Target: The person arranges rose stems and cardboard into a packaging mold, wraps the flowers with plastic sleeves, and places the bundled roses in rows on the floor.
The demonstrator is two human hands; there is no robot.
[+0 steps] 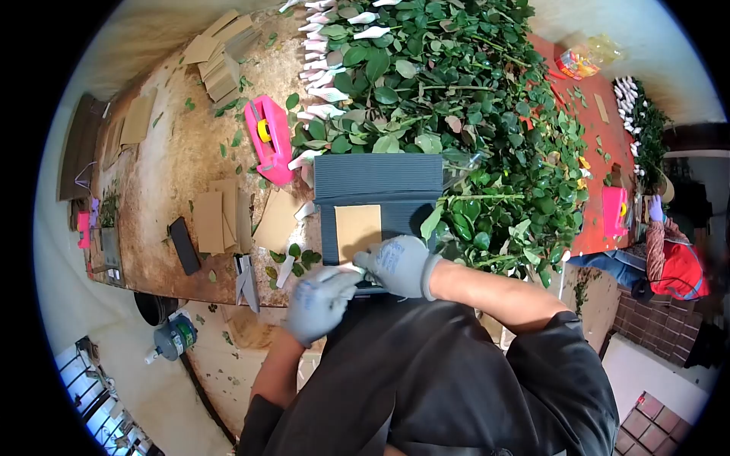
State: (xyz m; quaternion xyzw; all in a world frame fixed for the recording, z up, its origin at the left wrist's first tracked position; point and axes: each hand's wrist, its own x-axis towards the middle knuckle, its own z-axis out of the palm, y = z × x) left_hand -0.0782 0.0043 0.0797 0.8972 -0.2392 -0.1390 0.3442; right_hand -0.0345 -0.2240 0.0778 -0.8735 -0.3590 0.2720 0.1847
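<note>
My left hand (315,305) and my right hand (399,266), both in grey gloves, meet at the near edge of a dark ribbed board (379,178). Their fingers are closed and pressed together around something small. A whitish bit with some green shows between them, but the fingers hide most of it. Under my right hand's fingers lies a flat cardboard piece (357,228) on the board. To the left of the board rest a white-wrapped bud (286,271) with green leaves and a loose cardboard sheet (277,220).
A large pile of leafy stems (456,99) with white-wrapped heads covers the table behind the board. Left of it stand a pink tape dispenser (269,144), cardboard stacks (220,68) and a dark phone-like slab (184,245). A co-worker (673,262) is at the red table (582,137).
</note>
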